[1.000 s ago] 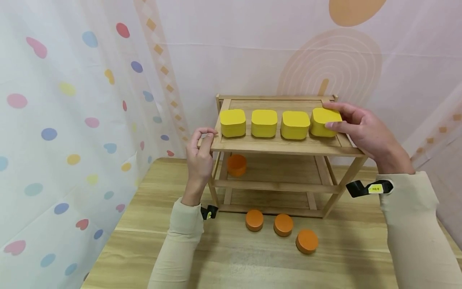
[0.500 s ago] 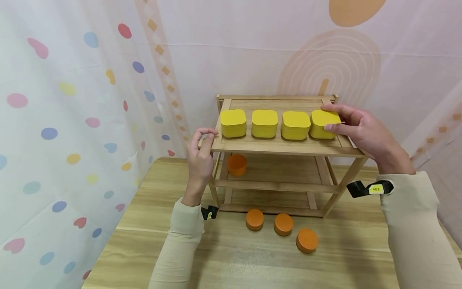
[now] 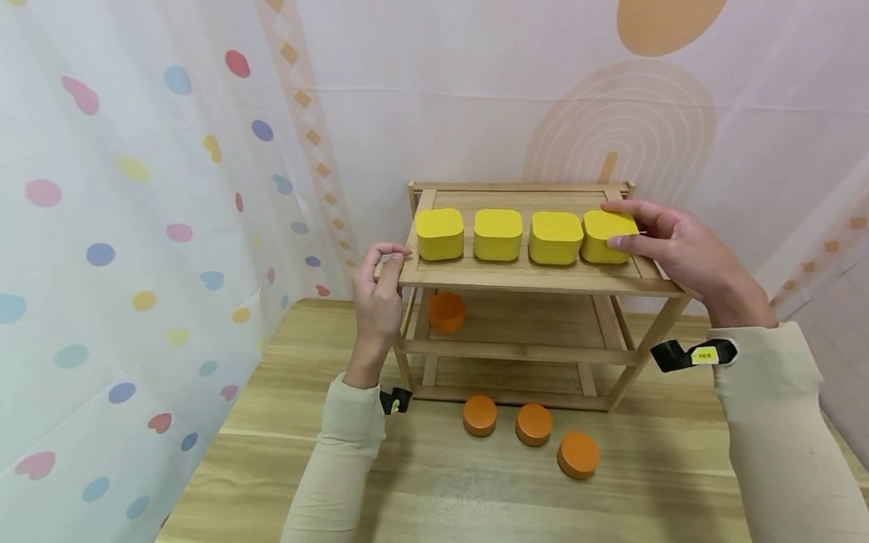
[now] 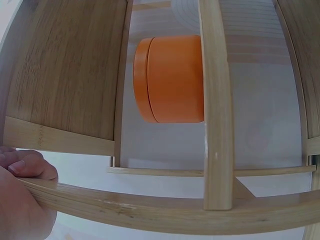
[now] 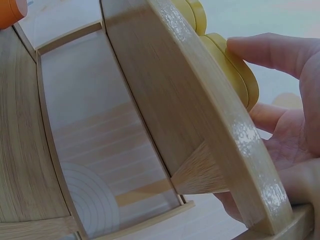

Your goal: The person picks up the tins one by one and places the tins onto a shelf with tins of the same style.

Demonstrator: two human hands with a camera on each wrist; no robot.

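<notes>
Several yellow square boxes with rounded corners stand in a row on the top tier of a wooden shelf rack (image 3: 523, 279). At the right end of that row, my right hand (image 3: 692, 245) pinches the last yellow box (image 3: 604, 240), thumb on its near side and a finger behind; the box stands close beside its neighbour (image 3: 555, 240). My left hand (image 3: 379, 298) grips the left edge of the top tier, fingers curled over the wood, near the leftmost yellow box (image 3: 440, 235). In the left wrist view, the hand's fingers (image 4: 32, 165) wrap the rack's frame.
An orange round tin (image 3: 446, 313) sits on the middle tier at the left. On the wooden table (image 3: 271, 437) before the rack lie three more orange round tins, the nearest (image 3: 578, 455) toward the right. A patterned curtain (image 3: 475, 90) hangs behind and at the left.
My right hand has slid the last yellow box slightly left and toward the front, narrowing its gap to the neighbouring box. My left hand keeps its grip on the rack.
</notes>
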